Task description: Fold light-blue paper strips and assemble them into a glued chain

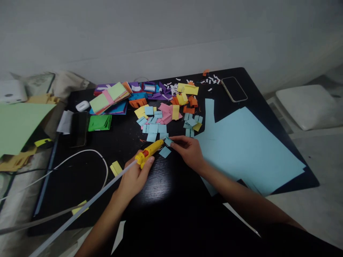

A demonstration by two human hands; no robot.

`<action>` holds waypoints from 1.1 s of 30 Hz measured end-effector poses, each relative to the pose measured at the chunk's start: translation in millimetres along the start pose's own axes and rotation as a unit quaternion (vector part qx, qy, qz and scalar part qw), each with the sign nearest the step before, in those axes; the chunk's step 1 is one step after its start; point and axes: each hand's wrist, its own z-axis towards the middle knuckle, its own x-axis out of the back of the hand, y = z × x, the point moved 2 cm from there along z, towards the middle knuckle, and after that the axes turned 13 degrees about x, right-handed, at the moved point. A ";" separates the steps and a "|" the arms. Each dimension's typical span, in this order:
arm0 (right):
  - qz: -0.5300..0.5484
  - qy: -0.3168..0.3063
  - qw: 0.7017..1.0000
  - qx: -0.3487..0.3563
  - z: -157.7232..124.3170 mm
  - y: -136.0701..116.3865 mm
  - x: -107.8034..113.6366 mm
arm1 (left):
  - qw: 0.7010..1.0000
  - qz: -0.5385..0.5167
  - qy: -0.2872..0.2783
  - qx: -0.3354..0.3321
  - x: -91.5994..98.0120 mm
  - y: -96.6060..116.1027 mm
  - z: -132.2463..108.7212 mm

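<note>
My left hand is wrapped round a yellow glue gun, with a long whitish glue stick trailing out of its back end. The nozzle points right, at a small light blue paper piece pinched between the thumb and fingers of my right hand. Whether the nozzle touches the paper, I cannot tell. Just below lies another light blue square on the black table. Several more light blue pieces sit beyond the nozzle, beside pink paper pieces.
Large light blue sheets cover the table's right side, near a phone. Coloured paper stacks, green paper, a white earbud case and a dark phone lie left. A white cable loops beside my left arm.
</note>
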 end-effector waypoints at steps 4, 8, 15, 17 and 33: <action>0.000 0.001 1.000 -0.004 0.1 0.6 0.4 | 1.000 0.013 0.001 -0.012 0.2 -3.1 -2.2; -0.006 -0.003 1.000 0.001 0.4 -0.1 0.6 | 0.999 0.027 -0.016 -0.034 -1.8 -2.4 -4.9; 0.004 -0.006 1.000 -0.002 -0.1 -0.3 1.3 | 0.999 0.026 -0.024 -0.039 -3.2 0.5 -5.6; 0.003 -0.004 1.000 -0.002 -0.4 -0.6 1.3 | 0.999 0.025 -0.028 -0.034 -3.1 0.0 -5.5; 0.021 0.005 1.000 -0.003 1.4 -1.9 0.7 | 0.978 -0.166 0.019 0.123 27.8 -2.1 2.6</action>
